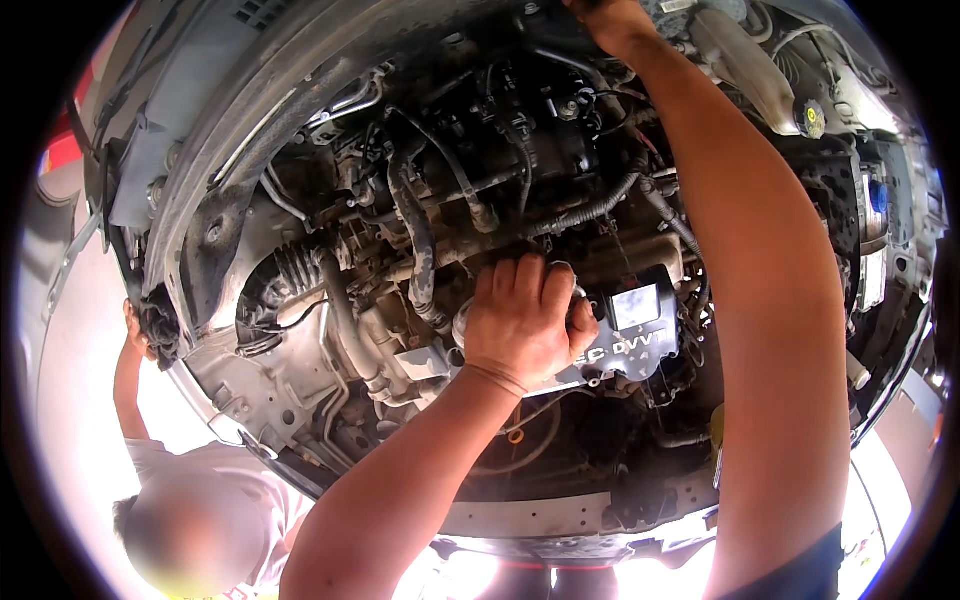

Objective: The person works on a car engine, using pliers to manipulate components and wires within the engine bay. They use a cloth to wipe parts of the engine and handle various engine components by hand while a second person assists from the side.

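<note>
Clearly we are midway through work on the engine point(520, 200), seen from beneath with its hoses and covers in place; nothing we can see has come off yet. Our left hand point(525, 325), at frame centre, has its fingers point(530, 285) curled tight around a small metal fitting point(462, 322), which peeks out at the hand's left edge, mostly hidden by the palm. Our right hand point(610, 18) reaches to the top edge; whether its fingers grip anything we cannot tell. Another person's hand point(135, 335) touches the underbody panel point(215, 170) at left.
</note>
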The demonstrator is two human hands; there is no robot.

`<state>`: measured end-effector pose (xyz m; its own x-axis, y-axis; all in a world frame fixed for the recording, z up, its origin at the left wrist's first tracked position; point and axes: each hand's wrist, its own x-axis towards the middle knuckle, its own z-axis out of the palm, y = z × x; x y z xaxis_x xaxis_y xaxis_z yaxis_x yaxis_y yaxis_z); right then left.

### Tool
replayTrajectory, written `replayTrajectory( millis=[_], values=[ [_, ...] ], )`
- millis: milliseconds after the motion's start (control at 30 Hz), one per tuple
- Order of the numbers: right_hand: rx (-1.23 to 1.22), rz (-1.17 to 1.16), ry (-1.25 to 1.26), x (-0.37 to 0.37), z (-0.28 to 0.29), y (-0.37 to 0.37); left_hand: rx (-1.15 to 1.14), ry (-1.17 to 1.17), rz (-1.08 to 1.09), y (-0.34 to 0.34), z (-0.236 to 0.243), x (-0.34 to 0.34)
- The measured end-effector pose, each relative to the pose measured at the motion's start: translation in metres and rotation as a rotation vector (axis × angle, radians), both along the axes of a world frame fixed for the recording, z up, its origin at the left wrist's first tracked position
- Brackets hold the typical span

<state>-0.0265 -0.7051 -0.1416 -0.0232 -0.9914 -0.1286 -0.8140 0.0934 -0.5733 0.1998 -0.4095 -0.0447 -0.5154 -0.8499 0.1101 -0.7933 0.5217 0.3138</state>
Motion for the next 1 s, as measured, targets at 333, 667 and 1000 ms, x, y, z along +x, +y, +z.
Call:
replayTrajectory(
  millis=[333, 667, 1000],
  values=[
    [0.025, 0.188, -0.345, -0.018, 0.047, 0.067, -0.015, 0.027, 0.016, 0.001, 0.0, -0.01],
    [0.007, 0.2, -0.795, -0.062, 0.122, 0.143, -0.054, 0.007, 0.049, 0.001, 0.007, -0.006],
    [-0.217, -0.153, -0.609, -0.037, 0.122, 0.126, -0.092, -0.017, 0.039, 0.003, 0.001, -0.011]
  ],
)
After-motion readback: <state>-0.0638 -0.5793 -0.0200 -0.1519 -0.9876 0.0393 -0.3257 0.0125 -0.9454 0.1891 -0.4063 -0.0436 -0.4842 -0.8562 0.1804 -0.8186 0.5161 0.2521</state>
